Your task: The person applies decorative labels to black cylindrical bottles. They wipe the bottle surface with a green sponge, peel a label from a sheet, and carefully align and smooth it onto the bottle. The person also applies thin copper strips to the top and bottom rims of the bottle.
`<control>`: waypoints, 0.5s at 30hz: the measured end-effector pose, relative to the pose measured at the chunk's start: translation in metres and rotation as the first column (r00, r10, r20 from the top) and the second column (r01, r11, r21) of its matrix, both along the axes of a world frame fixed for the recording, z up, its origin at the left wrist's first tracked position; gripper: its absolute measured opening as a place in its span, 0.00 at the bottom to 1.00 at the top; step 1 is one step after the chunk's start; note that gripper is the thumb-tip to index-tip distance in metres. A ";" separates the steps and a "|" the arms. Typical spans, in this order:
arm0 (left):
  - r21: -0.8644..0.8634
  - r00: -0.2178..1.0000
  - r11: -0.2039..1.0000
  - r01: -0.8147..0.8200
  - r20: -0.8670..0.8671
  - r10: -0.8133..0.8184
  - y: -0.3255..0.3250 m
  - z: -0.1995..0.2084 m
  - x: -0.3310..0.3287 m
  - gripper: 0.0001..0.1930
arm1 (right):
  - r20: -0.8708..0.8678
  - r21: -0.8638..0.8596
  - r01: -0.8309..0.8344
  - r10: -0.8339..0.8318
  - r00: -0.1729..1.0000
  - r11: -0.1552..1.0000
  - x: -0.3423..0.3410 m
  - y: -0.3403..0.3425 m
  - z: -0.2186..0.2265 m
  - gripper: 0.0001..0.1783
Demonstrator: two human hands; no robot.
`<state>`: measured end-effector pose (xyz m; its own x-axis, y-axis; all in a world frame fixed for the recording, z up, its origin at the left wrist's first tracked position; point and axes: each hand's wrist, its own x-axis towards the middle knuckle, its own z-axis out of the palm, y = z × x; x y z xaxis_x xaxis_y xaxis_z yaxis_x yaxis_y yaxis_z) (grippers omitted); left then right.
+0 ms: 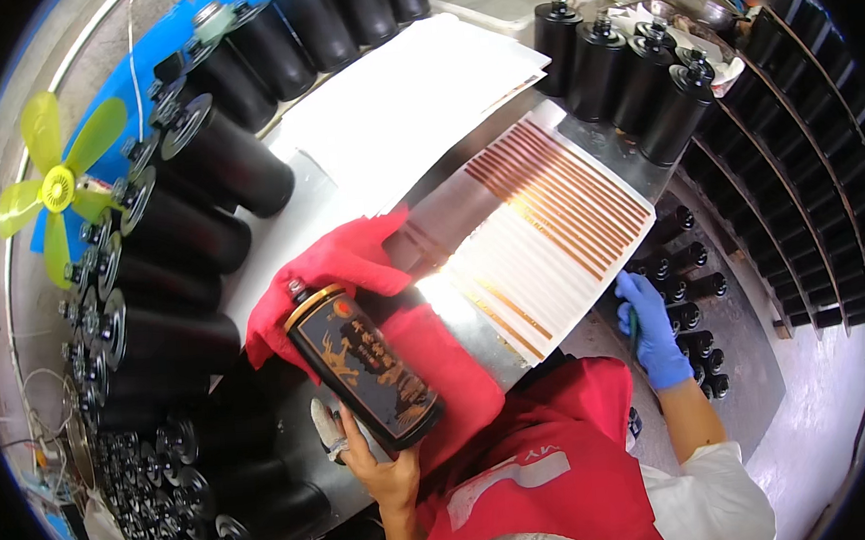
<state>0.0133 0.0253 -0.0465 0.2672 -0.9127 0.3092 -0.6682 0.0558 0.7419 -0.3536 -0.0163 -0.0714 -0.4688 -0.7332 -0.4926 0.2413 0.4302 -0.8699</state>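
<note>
A black bottle [364, 365] with gold and grey decoration and a gold band at its shoulder lies tilted over a red cloth [449, 369], its neck pointing up and left. My left hand [381, 469] grips its lower left side; a whitish cover wraps one digit. My right hand [658, 339], in a blue glove, is off to the right beyond the table edge, its fingers closed on a slim dark-green tool [634, 328]. Between the hands, a white sheet [472, 267] carries rows of gold-brown strips, with a few separate strips near its lower edge.
Plain black bottles [179, 228] line the table's left and far sides. Several more stand upright [599, 68] at the far right. White papers [401, 102] lie behind the strip sheet. A yellow-green fan [56, 189] is at left. Racks [787, 175] of dark bottles stand at right.
</note>
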 end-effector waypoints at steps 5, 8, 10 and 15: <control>-0.023 0.999 0.999 0.042 -0.018 -0.042 -0.009 0.002 0.003 0.38 | -0.229 -0.090 0.052 -0.072 0.971 0.995 0.009 -0.032 -0.038 0.19; -0.041 1.000 0.999 0.014 -0.016 -0.015 -0.009 0.008 0.003 0.38 | -0.010 -0.068 0.023 -0.024 1.000 0.997 0.017 -0.027 -0.001 0.12; -0.008 1.000 1.000 0.002 -0.022 -0.002 -0.007 0.005 0.007 0.37 | 0.068 -0.083 -0.044 0.049 0.996 0.996 0.018 -0.016 0.008 0.16; -0.112 0.993 0.986 0.122 0.013 -0.121 -0.019 0.014 0.008 0.38 | 0.337 0.056 -0.097 0.072 0.939 0.994 -0.015 0.017 0.004 0.24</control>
